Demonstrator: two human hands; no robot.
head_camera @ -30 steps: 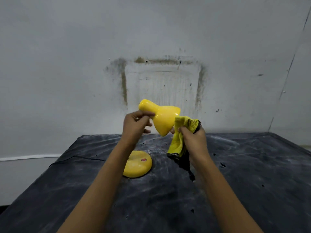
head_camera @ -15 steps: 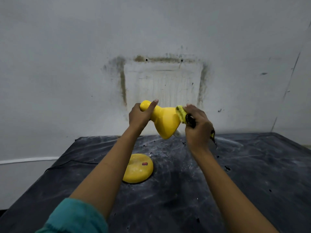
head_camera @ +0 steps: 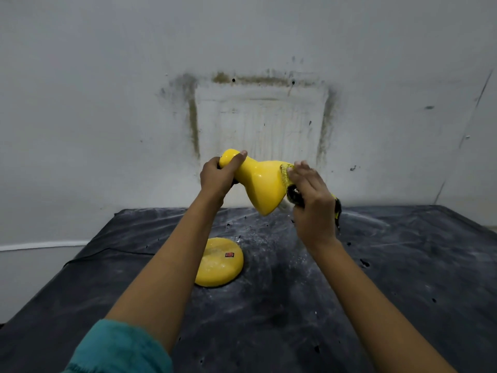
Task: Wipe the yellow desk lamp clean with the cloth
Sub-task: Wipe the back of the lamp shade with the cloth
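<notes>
The yellow lamp shade (head_camera: 262,184) is raised above the table, its wide mouth turned to the right. My left hand (head_camera: 217,177) grips the narrow neck end of the shade. My right hand (head_camera: 312,195) presses a yellow and black cloth (head_camera: 285,173) against the rim of the shade's mouth; most of the cloth is hidden behind my palm, with a tail hanging by my wrist. The lamp's round yellow base (head_camera: 219,262), with a small red switch, rests on the table below my left forearm. The arm joining base and shade is hidden.
A dark, dusty sheet covers the table (head_camera: 390,278), scattered with small black specks. A thin black cable (head_camera: 107,251) runs from the base area off the left edge. A stained grey wall (head_camera: 261,117) stands close behind the table.
The cloth hung loose from my right hand below the shade a second ago; now it is bunched and pressed on the shade's rim. My left hand slid to the neck end.
</notes>
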